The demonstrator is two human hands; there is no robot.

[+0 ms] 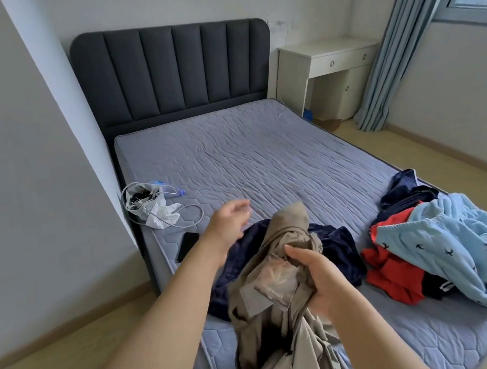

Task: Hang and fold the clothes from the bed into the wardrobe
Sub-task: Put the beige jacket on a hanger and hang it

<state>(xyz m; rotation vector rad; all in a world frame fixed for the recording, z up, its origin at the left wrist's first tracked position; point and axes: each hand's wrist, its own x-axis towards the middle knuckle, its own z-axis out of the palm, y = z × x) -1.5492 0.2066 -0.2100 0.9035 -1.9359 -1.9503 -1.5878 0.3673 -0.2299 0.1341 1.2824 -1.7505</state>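
Observation:
My right hand (318,279) grips a bunched beige garment (281,302) that hangs down over the foot of the bed (248,159). My left hand (230,222) hovers above the mattress to the left of the garment, fingers loosely spread, holding nothing. Under the beige garment lies a dark navy garment (335,240). At the right of the bed sits a pile: a light blue patterned garment (446,248), a red garment (391,270) and another navy piece (405,192). The wardrobe is out of sight.
A black phone (188,245), a white charging cable (190,212) and a white bag (146,202) lie near the bed's left edge by the wall. A white desk (328,60) and blue curtain (397,52) stand at the far right.

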